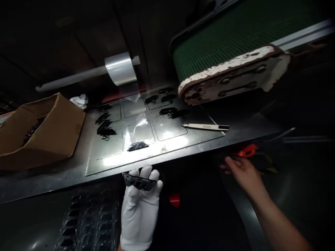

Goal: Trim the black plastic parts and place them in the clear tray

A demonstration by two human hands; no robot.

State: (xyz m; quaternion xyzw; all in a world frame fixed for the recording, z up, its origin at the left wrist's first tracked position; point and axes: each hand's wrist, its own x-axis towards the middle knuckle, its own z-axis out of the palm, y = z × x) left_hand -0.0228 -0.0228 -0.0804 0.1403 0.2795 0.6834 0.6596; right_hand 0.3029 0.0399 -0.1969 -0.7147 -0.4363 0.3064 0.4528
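Note:
My left hand (140, 205), in a white glove, holds a small black moulded part (139, 182) by its fingertips just below the front edge of the metal worktop (199, 144). My bare right hand (242, 170) reaches low to the right, under the worktop, with its fingers by an orange-handled tool (247, 150); whether it grips the tool I cannot tell. On the worktop lies a clear plastic sheet (138, 130) with several black parts (104, 129), one of them (138, 146) near the front edge.
An open cardboard box (42, 132) with black parts stands at the left. A roll of clear film (120, 68) hangs on a rod behind. A green conveyor belt (235, 35) ends above the right. A white utility knife (205, 127) lies on the worktop. Black trays (86, 219) sit below.

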